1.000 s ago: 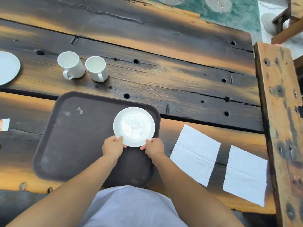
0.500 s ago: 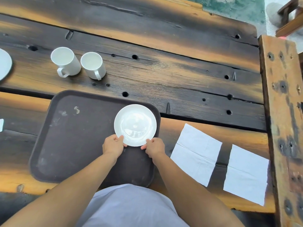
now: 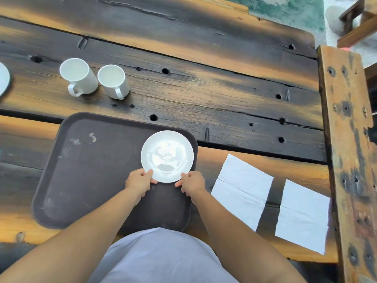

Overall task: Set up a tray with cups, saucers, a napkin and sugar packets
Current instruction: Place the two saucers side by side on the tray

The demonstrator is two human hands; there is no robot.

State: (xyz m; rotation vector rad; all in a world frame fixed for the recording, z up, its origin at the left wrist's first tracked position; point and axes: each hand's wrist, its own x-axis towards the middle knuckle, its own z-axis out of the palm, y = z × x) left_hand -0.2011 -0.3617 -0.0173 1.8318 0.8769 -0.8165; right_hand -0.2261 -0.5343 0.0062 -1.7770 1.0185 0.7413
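A white saucer (image 3: 167, 156) lies in the far right corner of the dark brown tray (image 3: 91, 170). My left hand (image 3: 139, 180) grips its near left rim and my right hand (image 3: 191, 183) grips its near right rim. Two white cups (image 3: 78, 77) (image 3: 113, 80) stand side by side on the wooden table beyond the tray, handles toward me. A second white saucer (image 3: 3, 78) shows partly at the left edge. Two white napkins (image 3: 242, 190) (image 3: 302, 217) lie flat to the right of the tray. No sugar packets are visible.
The table (image 3: 204, 94) is dark, weathered planks with holes and gaps. A raised wooden beam (image 3: 348, 160) runs along the right side. Green floor and a wooden stool leg show at the top right.
The saucer and both hands have stayed in nearly the same place on the tray. The view has shifted slightly, so the second saucer sits further off the left edge.
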